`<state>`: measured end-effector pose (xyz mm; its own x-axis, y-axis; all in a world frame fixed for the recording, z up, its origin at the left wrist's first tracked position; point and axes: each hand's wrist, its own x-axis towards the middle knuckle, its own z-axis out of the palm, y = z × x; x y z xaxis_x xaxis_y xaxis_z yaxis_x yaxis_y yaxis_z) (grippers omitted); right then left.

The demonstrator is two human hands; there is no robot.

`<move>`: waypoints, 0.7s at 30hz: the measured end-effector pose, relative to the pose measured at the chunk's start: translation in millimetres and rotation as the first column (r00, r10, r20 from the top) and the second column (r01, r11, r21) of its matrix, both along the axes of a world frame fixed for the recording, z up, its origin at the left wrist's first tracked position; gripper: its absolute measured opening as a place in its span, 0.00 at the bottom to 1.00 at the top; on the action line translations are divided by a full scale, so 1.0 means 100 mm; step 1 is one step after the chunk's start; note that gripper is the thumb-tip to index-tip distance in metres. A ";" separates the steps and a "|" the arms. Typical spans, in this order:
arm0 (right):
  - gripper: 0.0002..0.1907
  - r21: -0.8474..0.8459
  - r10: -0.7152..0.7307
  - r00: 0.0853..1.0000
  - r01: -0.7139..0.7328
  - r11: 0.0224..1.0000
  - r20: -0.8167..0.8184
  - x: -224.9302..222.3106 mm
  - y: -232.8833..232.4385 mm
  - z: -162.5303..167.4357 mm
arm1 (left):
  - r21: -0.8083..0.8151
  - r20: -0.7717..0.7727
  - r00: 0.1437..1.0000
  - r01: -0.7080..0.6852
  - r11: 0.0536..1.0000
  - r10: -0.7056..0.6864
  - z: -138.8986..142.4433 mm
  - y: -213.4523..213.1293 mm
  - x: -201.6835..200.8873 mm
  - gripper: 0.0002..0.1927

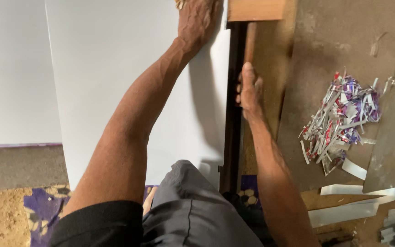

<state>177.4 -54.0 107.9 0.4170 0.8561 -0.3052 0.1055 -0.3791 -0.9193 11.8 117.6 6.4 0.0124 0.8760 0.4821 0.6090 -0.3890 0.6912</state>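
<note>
A large white sheet lies flat under a cutter, its right edge along a dark blade bar. My left hand reaches far forward and presses flat on the sheet's top right corner, fingers partly out of view. My right hand is closed around a long wooden handle that runs beside the blade bar up to a wooden block at the top.
A second white sheet lies at the left. At the right, on a brown board, sits a pile of colourful paper trimmings. White strips lie near the lower right. My knee in grey cloth is in front.
</note>
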 end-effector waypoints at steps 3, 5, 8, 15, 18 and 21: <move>0.24 0.038 -0.002 0.989 -0.004 0.999 0.150 0.00 -0.17 0.14 | -0.049 -0.035 0.999 -0.010 0.999 0.009 0.17 -0.10 0.00 0.17; 0.21 0.113 0.017 0.985 -0.037 0.993 0.171 0.01 -0.36 0.27 | -0.195 -0.066 0.997 -0.040 0.980 0.027 0.24 -0.31 0.06 0.23; 0.16 0.215 0.118 0.979 -0.153 0.964 0.169 0.01 -0.70 0.47 | -0.139 -0.210 0.977 -0.056 0.989 0.026 0.18 -0.83 0.19 0.28; 0.23 0.688 -0.075 0.936 -0.198 0.698 0.345 -0.17 -1.03 0.84 | -0.340 -0.062 0.993 0.078 0.937 -0.105 0.01 -1.05 0.17 0.29; 0.23 0.632 -0.047 0.847 -0.357 0.688 0.530 -0.21 -0.96 0.85 | -0.327 -0.012 0.996 0.081 0.942 -0.089 0.05 -1.07 0.14 0.27; 0.20 0.142 0.218 0.826 -0.335 0.931 0.520 -0.14 -0.99 0.77 | -0.269 0.008 0.998 0.066 0.961 -0.067 0.04 -1.10 0.13 0.26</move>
<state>162.9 -153.4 185.1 0.1959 0.9773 0.0810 0.6308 -0.0624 -0.7734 25.1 7.8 10.3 0.0755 0.9705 0.2288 0.5890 -0.2286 0.7752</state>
